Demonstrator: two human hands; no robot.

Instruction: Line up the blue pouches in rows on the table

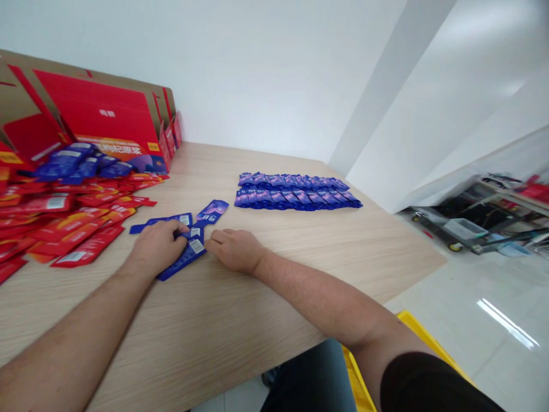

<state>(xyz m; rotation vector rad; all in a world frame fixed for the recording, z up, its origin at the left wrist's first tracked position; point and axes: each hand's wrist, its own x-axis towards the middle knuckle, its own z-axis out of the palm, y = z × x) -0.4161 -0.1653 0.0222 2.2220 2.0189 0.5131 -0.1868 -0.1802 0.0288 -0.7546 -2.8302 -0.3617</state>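
Several blue sachets [182,265] with white barcode labels lie overlapping on the wooden table. My left hand [158,245] rests over them, thumb and fingers closed on a blue sachet. From the other side, my right hand [235,249] has its fingers curled and pinched together at the right edge of the same sachets. Its fingertips partly hide what they grip. Just beyond the hands, a single blue sachet [212,212] lies with its purple printed face up, touching the others.
Two neat rows of blue sachets [298,198] lie farther back. On the left is a heap of red sachets [86,229] with blue sachets [81,160] on top. Behind it stands a red carton [98,111] against the wall. A yellow crate [358,380] is below the table, a cart [450,229] beyond.
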